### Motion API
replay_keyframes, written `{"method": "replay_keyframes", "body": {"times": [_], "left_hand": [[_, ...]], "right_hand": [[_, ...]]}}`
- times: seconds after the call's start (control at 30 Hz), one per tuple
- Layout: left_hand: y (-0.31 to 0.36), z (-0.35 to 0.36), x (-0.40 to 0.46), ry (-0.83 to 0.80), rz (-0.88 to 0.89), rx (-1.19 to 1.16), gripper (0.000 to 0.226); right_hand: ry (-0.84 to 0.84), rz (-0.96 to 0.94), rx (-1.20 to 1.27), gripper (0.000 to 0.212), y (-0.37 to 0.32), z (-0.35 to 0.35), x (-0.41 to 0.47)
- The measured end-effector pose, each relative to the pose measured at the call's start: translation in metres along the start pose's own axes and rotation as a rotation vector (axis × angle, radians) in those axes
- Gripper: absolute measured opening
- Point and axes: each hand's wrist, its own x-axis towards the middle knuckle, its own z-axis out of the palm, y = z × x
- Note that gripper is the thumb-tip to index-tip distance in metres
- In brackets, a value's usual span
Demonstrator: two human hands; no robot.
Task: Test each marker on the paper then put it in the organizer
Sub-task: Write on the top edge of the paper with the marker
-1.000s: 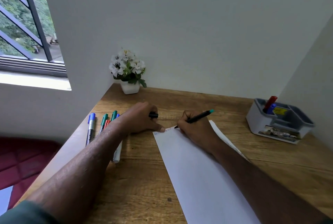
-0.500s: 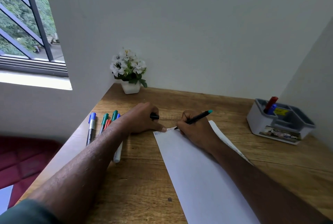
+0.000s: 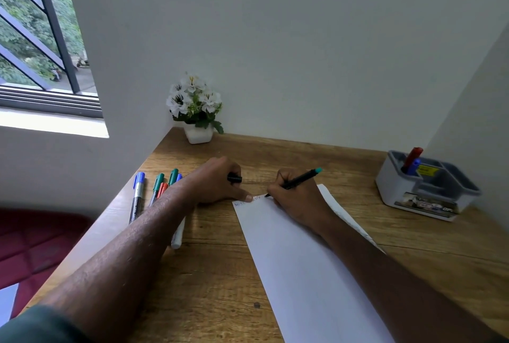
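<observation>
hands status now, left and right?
Left hand: holds a black cap, thumb pressing the paper.
Right hand: grips the teal-ended marker, tip on the paper.

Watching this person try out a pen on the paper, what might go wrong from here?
The right hand writes with the black marker at the very top edge of the paper, so a stroke might run onto the wooden desk. The left hand holds the cap while a fingertip pins the paper's corner; if it lifts, the sheet might shift.
</observation>
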Motion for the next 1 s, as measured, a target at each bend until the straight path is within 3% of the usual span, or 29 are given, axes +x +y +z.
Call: {"method": "replay_keyframes", "body": {"times": [1.0], "left_hand": [[0.0008, 0.0004, -0.0003, 0.0, -0.015, -0.017, 0.032]], "right_hand": [[0.059, -0.011, 0.039, 0.026, 0.0073, 0.0003, 0.0037]]}}
